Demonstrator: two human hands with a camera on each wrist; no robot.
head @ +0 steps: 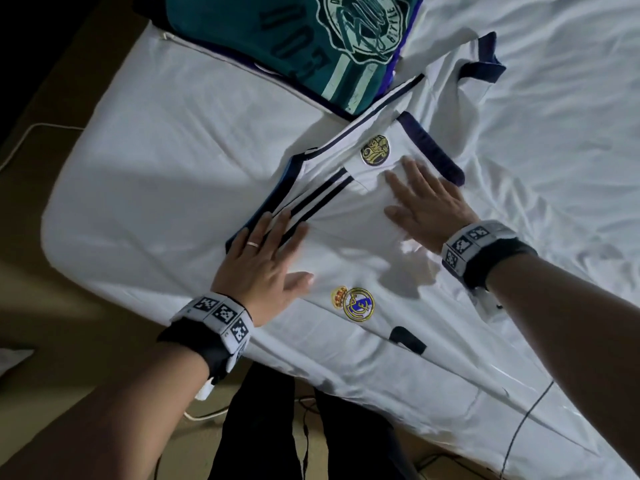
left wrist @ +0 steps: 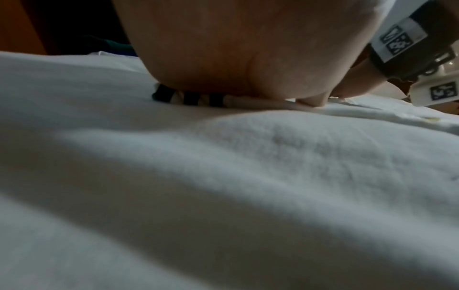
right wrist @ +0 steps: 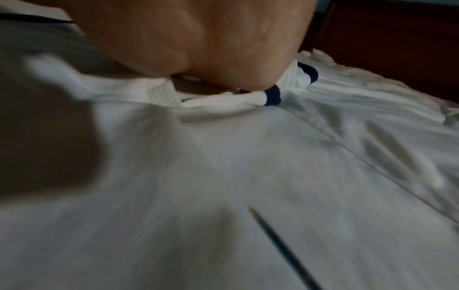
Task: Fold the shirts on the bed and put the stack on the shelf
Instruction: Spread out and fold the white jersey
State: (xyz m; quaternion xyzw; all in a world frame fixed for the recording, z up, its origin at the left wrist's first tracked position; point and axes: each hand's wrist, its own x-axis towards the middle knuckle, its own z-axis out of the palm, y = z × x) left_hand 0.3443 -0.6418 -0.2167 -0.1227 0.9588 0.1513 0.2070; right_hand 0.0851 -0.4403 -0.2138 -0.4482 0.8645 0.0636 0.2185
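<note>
We see the white shirt (head: 349, 244) spread on the bed (head: 554, 98), both hands flat on it with fingers straight: left hand (head: 263, 261) on the striped shoulder, right hand (head: 426, 202) beside the sleeve badge; a green shirt (head: 277, 39) lies farther off.

White shirt (head: 349, 244), navy trim, black stripes under left hand (head: 258, 268). Teal shirt (head: 294, 43) w/ pale print beyond fingertips.

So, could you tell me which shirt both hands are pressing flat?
The white shirt with the crest, under the left hand and right hand; the green shirt lies untouched.
</note>
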